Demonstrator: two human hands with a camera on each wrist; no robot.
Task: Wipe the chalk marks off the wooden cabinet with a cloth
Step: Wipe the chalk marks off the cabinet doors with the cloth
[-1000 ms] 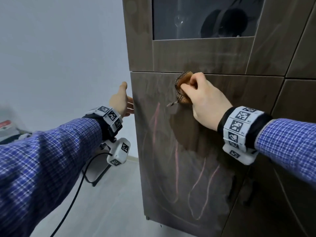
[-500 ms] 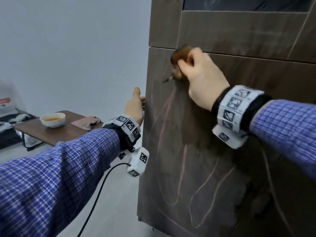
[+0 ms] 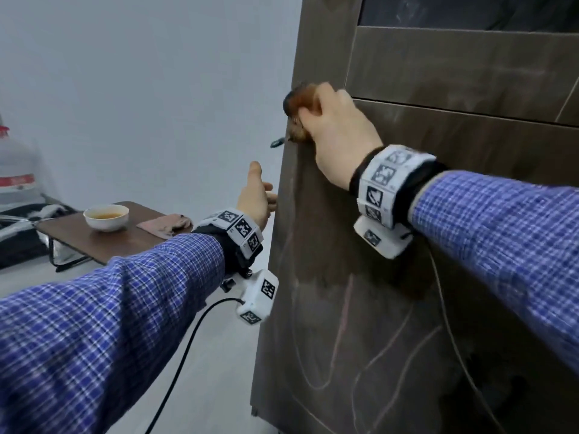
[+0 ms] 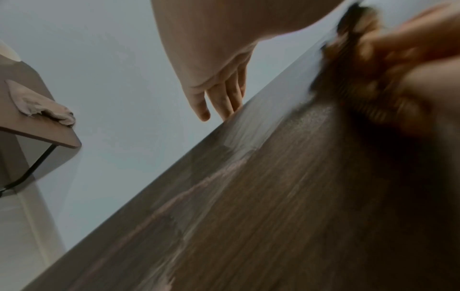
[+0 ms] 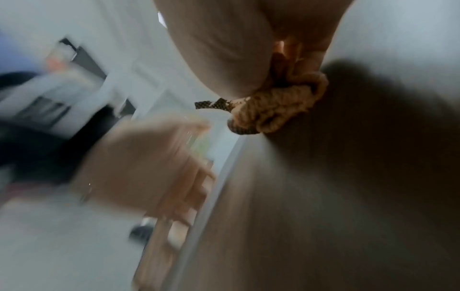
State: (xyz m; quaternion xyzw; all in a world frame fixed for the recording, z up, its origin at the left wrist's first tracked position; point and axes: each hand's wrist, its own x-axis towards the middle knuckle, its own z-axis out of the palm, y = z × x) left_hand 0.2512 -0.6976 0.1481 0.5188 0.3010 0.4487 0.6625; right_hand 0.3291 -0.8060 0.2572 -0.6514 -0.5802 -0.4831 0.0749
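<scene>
Cloth [image 3: 297,112], a bunched tan wad with a dark mesh tail, has slid left since a second ago and now sits at the left edge of the cabinet [image 3: 407,277], gripped in the right hand [image 3: 340,136]. Pink chalk [image 3: 341,327] lines near that top corner have faded to a smear; lower loops remain on the dark wood grain. Left hand [image 3: 255,198] stays open, straight fingers touching the cabinet's side edge. Far left, a white bowl [image 3: 106,216] rests on a low brown table [image 3: 94,239].
</scene>
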